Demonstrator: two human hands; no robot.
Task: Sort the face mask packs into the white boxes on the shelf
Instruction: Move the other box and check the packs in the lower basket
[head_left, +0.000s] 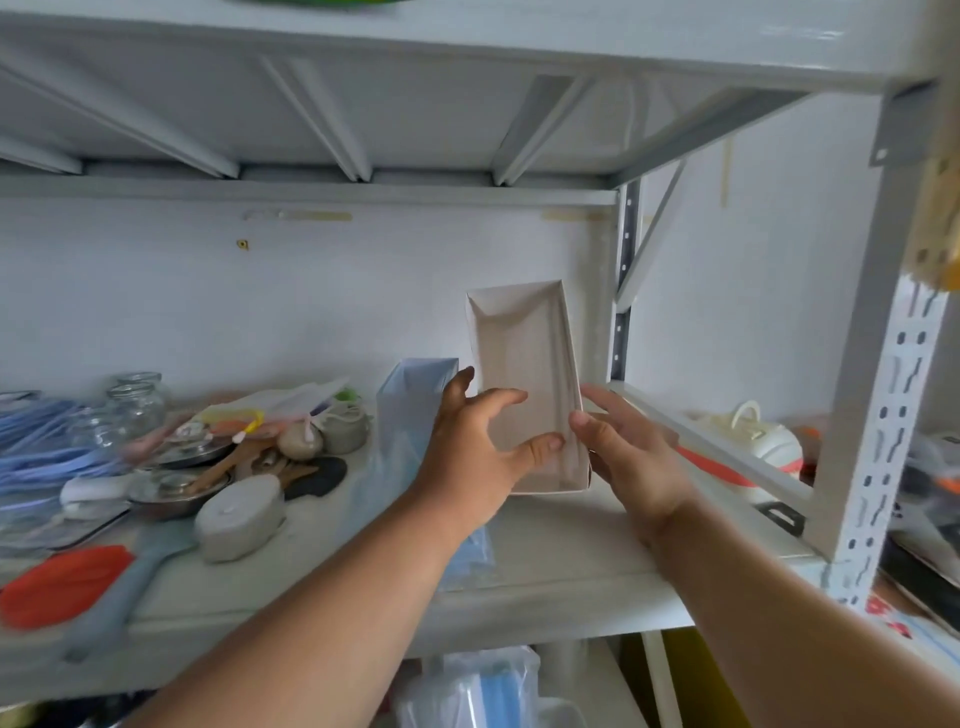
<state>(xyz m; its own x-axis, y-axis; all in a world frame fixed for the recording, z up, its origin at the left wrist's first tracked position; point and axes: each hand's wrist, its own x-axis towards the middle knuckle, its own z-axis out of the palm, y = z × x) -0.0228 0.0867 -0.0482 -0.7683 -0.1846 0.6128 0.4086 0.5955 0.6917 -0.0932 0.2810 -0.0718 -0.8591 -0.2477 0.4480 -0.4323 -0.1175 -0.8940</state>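
On the cluttered pale metal shelf (550, 566) against a white wall (260, 306), the left hand (475, 449) grips the tilted open white cardboard box (524, 353), fingers curled inside; the right hand (636, 460), loosely spread, touches its right side.

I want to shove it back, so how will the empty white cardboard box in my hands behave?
The empty white cardboard box probably feels very light, since nothing shows inside. Its thin walls look creased, so they may flex under your left hand. It would likely slide easily on the pale shelf.
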